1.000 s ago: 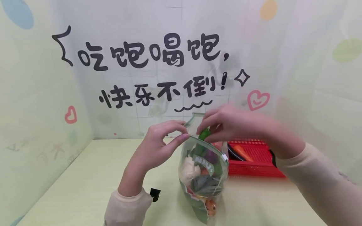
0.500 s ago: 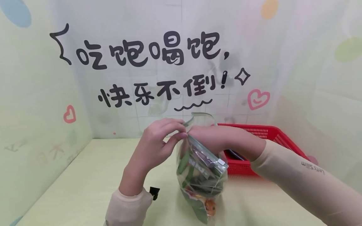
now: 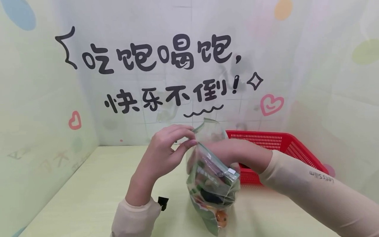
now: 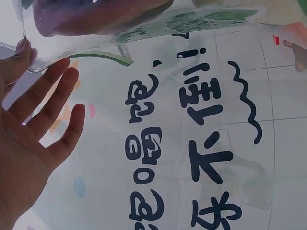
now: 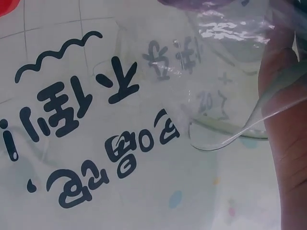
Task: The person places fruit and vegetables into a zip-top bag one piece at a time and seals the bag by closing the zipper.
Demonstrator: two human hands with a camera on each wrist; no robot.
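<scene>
My left hand (image 3: 168,151) pinches the rim of a clear, green-trimmed slider zip bag (image 3: 217,162) between thumb and fingers. In the left wrist view, that hand's other fingers (image 4: 53,103) are spread apart. Down through the bag's mouth reaches my right hand (image 3: 217,149); its fingertips are hidden among the contents, so any hold is unclear. Through the plastic I see a purple item (image 4: 96,17), a dark item (image 3: 211,196) and, at the bottom, an orange item (image 3: 221,218). A white slider (image 3: 232,171) sits at the zip's right end.
Behind the bag and to the right stands a red perforated basket (image 3: 308,154), partly covered by the right arm. The pale yellow table (image 3: 88,197) runs back to a printed wall (image 3: 171,19). A small black piece (image 3: 163,203) shows beside the left cuff.
A second ago the right hand was at the bag's mouth beside a green vegetable; it has since gone down inside. The bag's contents have shifted. The left hand keeps its grip on the rim.
</scene>
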